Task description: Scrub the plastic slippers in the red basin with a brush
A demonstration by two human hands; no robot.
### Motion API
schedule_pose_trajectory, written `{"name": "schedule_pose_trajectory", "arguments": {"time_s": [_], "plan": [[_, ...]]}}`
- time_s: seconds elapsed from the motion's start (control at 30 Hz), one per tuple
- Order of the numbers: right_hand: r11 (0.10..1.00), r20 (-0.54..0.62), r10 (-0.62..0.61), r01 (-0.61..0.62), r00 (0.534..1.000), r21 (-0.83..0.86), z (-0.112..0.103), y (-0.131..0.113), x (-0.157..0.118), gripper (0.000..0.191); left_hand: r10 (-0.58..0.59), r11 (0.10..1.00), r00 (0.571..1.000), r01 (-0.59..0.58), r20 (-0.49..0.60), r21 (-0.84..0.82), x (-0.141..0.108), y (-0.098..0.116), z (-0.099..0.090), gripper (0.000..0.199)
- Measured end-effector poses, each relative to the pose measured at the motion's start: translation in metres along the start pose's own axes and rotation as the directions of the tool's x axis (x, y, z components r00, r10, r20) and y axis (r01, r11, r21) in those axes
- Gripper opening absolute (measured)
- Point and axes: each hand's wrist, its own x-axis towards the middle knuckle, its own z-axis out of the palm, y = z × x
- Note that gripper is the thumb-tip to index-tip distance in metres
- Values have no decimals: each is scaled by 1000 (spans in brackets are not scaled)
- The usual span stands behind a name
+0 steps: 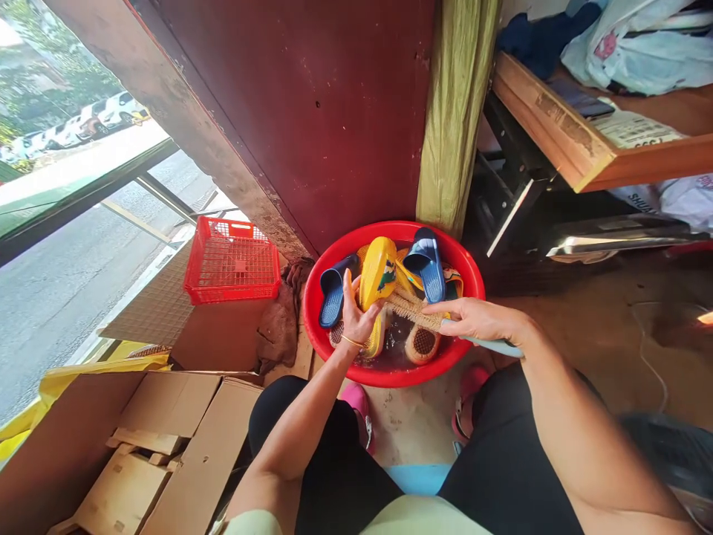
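Note:
Over a red tub (475, 297), my left hand (359, 319) grips a yellow slipper (377, 271) with a dark and green pattern on it, tilted up on edge. My right hand (487, 318) is closed on a scrubbing brush (415, 308) with a pale blue handle and long beige bristles. The bristle end reaches toward the yellow slipper's lower edge; whether it touches cannot be made out. Blue slippers (426, 264) lie in the tub at its left and right sides. A beige-edged slipper (422, 344) with a dark mesh-like sole sits in dark water near the front.
A red plastic crate (232, 286) stands on cardboard at the left. Nearer, an open cardboard box (215, 438) holds wooden pieces. A dark red panel (301, 111) rises behind the tub. A wooden tray-like table (601, 163) juts out at the right. My knees flank the tub.

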Motion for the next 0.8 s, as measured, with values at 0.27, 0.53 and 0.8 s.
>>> {"name": "schedule_pose_trajectory", "arguments": {"time_s": [0.27, 0.53, 0.8], "plan": [[967, -3, 25, -23, 1000, 252, -7, 0, -10, 62, 243, 969, 959, -234, -143, 81, 20, 17, 7, 94], [970, -208, 125, -75, 970, 231, -5, 15, 6, 66, 289, 955, 938, -267, -193, 132, 38, 18, -1, 95], [829, -204, 23, 95, 979, 550, 28, 2, 33, 71, 230, 952, 963, -253, 143, 171, 22, 5, 5, 108]]}}
